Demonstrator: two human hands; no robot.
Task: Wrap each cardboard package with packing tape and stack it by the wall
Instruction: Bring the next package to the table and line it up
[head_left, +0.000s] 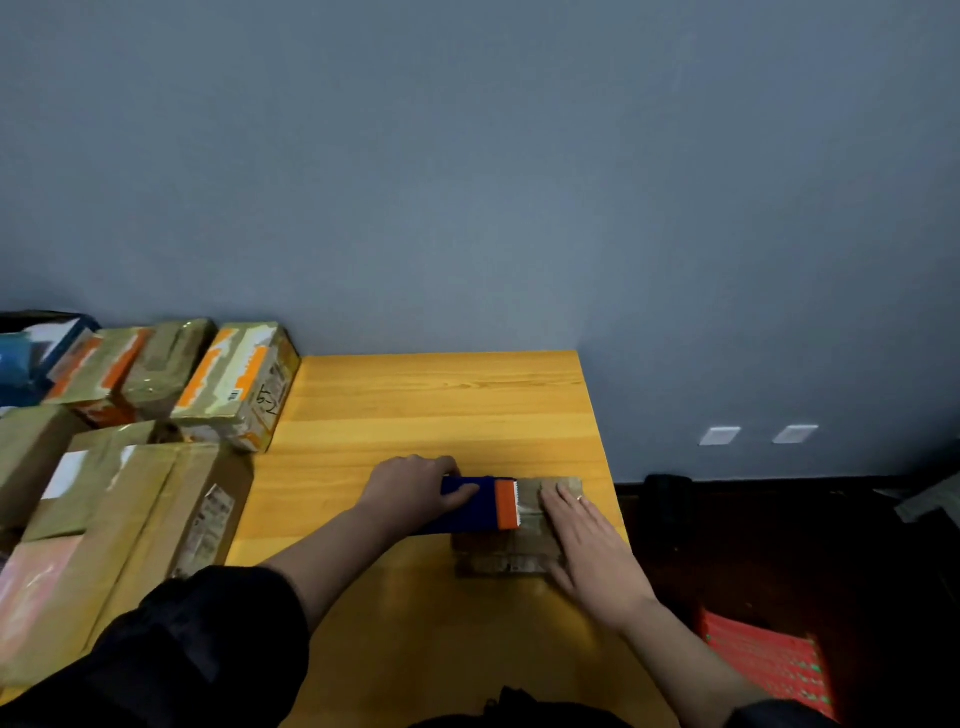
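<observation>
Nearest the camera, on the yellow tabletop (415, 405): one small cardboard package (511, 551), at the right front edge. Right hand (587, 540) lies flat on its top and right side, fingers (558, 501) straight, pressing it down. Left hand (415, 493) grips one blue-and-orange tape dispenser (480, 506), fingers curled over the body, serrated blade on the package top.

Judgement: tape is being laid across the top. To do it well, keep the package pinned, draw the dispenser in a straight line, hold tension, press the strip flat, tear against the teeth.

Left, farther back: pile of taped boxes (130, 441), roughly seven visible, count uncertain at the frame edge. One box with orange tape (236, 382) sits nearest the blue-grey wall (519, 182). Two wall sockets (719, 435) low on the right.
</observation>
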